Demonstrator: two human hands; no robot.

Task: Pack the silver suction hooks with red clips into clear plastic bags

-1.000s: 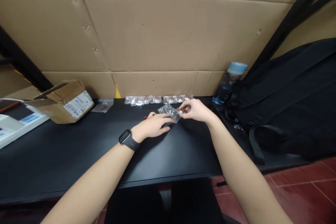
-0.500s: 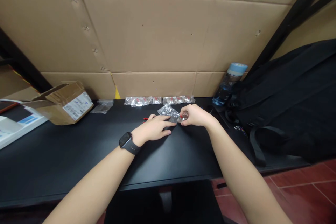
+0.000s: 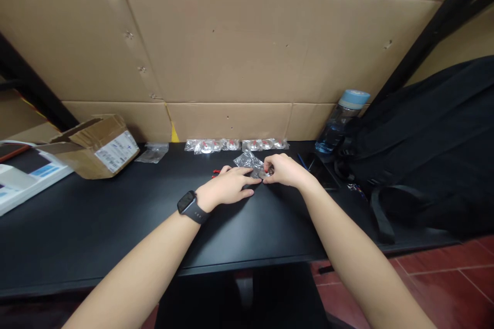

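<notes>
My left hand [image 3: 230,185], with a black watch on the wrist, lies on the black table with its fingers spread, their tips touching the near edge of a clear plastic bag [image 3: 248,160]. My right hand [image 3: 282,169] pinches a small round silvery piece with red on it [image 3: 266,174] at the bag's right side. Part of that piece is hidden by the fingers. A red item [image 3: 216,171] shows just behind my left hand. Several silvery discs with red marks, in clear bags [image 3: 207,146], stand in a row along the cardboard wall.
An open cardboard box [image 3: 101,148] and a flat clear bag [image 3: 153,152] are at the left, near a white device [image 3: 23,182]. At the right are a blue-capped bottle [image 3: 339,122], a dark flat object [image 3: 322,172] and a black backpack [image 3: 424,149].
The camera view has shifted slightly. Both hands keep nearly the same places, and the round piece has moved slightly left against the bag, more covered now.
</notes>
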